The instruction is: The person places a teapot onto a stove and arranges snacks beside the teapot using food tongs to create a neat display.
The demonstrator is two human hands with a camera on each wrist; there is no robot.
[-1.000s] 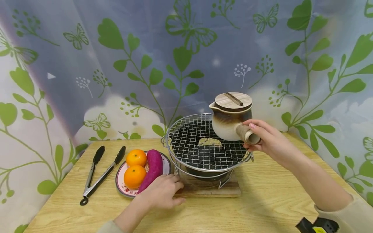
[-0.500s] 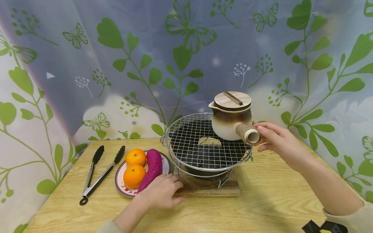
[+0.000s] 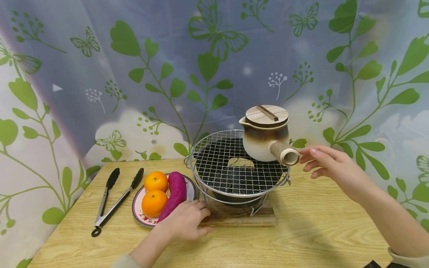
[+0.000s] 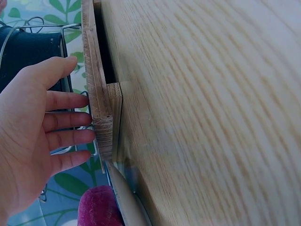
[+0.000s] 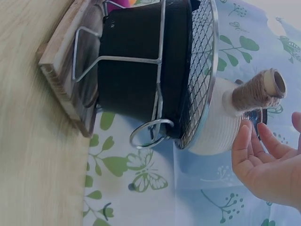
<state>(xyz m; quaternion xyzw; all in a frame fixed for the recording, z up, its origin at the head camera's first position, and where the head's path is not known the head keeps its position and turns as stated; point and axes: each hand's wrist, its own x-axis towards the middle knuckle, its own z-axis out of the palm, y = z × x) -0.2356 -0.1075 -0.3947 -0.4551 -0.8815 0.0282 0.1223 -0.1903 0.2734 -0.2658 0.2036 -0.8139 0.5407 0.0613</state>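
Note:
A brown-and-cream clay teapot with a wooden lid stands upright on the round wire grill, at its right side. Its twine-wrapped side handle points toward me. My right hand is just right of the handle's end, fingers loosely bent and nothing held; a small gap or light touch there is hard to tell. My left hand lies at the left end of the wooden board under the black stove. In the left wrist view its fingers are fairly straight, fingertips at the board's edge.
Left of the stove, a plate bears two oranges and a purple sweet potato. Metal tongs with black tips lie spread farther left. A patterned cloth hangs behind the wooden table.
My right hand has let go of the teapot's handle and drawn back to the right. The teapot stays on the grill, and my left hand has kept its place.

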